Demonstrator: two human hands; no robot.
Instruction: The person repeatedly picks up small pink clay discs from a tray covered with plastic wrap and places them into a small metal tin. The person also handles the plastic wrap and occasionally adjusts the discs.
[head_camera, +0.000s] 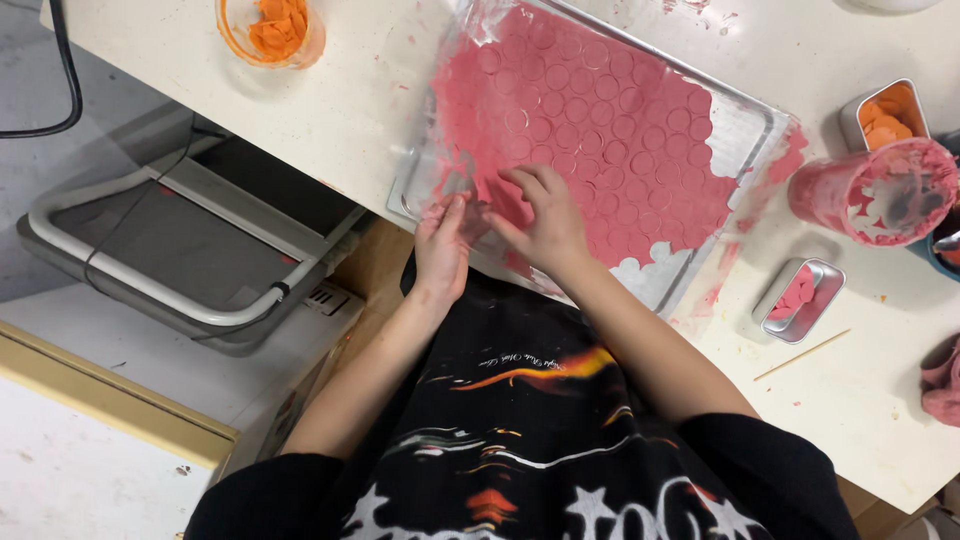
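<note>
A flat pink sheet (600, 110) stamped with many small circles lies on a clear plastic tray (745, 135) on the white table. My left hand (443, 240) rests at the tray's near corner, fingers together, pinching the sheet's edge. My right hand (540, 220) lies next to it, fingers spread on the pink sheet, picking at the cut circles. Whether either hand holds a loose piece is hidden by the fingers.
A small metal tin with pink discs (800, 298) and a thin wooden stick (800, 355) lie right of the tray. A pink-smeared cup (875, 190), a tin of orange pieces (885, 112) and an orange bowl (272, 30) also stand on the table. A grey frame (150, 250) sits below left.
</note>
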